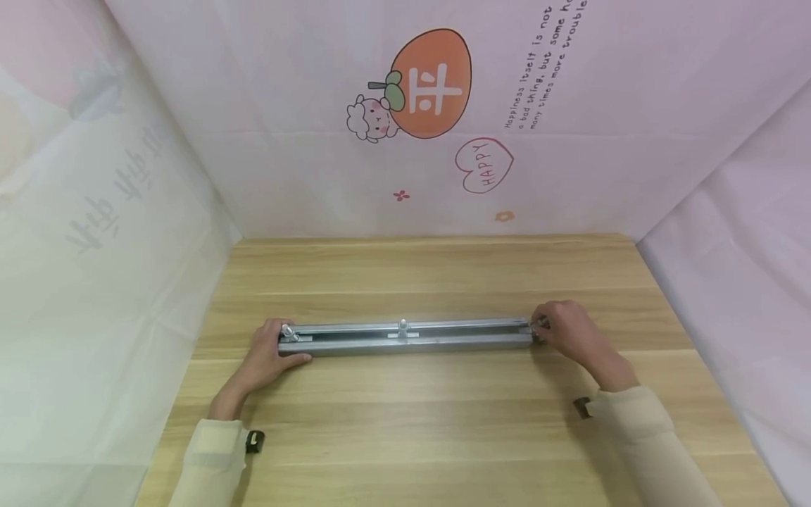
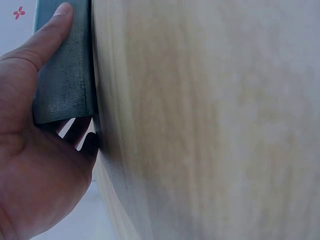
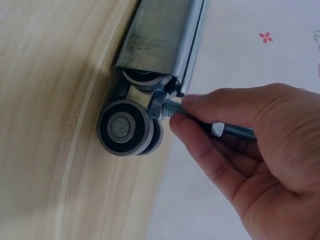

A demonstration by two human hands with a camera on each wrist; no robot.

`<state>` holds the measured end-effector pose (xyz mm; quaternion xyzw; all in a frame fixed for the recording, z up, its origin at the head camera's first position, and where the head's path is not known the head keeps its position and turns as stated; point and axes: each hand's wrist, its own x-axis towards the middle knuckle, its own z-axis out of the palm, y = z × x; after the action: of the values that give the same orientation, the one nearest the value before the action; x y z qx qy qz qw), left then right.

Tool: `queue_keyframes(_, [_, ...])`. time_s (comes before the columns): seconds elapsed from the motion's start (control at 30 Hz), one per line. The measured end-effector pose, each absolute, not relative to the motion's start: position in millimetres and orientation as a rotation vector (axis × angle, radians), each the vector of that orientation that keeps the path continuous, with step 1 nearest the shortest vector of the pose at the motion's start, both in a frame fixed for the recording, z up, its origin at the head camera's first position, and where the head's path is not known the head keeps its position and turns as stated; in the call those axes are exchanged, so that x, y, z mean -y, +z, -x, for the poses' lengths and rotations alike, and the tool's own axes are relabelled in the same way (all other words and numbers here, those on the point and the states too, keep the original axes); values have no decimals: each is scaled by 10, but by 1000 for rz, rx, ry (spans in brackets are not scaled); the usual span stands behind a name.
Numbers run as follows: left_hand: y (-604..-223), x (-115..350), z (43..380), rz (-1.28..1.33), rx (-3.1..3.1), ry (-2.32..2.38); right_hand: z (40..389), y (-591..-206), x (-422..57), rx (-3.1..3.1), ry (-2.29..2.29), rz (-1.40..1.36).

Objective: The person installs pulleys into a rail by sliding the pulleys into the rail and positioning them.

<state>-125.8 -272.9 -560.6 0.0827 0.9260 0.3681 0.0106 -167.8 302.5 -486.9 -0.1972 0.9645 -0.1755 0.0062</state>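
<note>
A long grey metal channel track [image 1: 355, 346] lies across the wooden table with its slot facing up. My left hand [image 1: 269, 355] grips the track's left end, thumb along the near side and fingers round the far side. At the other end, my right hand [image 1: 567, 334] pinches the threaded bolt [image 3: 172, 107] of a roller trolley between thumb and forefinger. One pair of the trolley's wheels [image 3: 120, 127] sits outside the track end; another wheel [image 3: 145, 78] is partly inside the channel. Two bolt-and-plate fittings stand in the slot, one at the left end [image 1: 290, 334], one mid-track [image 1: 403, 329].
Wooden tabletop [image 1: 405, 422] extends in front of and behind the track. White printed cloth [image 1: 285, 176] hangs behind the table and along both sides. A black wrist mount [image 1: 255, 441] shows at the left sleeve, another [image 1: 582, 407] at the right.
</note>
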Motion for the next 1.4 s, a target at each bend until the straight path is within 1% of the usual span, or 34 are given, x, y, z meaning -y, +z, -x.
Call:
queue_keyframes(0.57, [-5598,2746,1262,-262,-2896,1145,1713,-4793,-2949,-2983,-453,679])
queue_keyframes(0.8, [-5610,2747,1270,-274,-2898,1149,1717,-4773,-2893,-2990,-462,731])
queue_keyframes(1.4, [-5595,2733,1264,-264,-2893,1149,1730,-4768,-2778,-2965,-488,763])
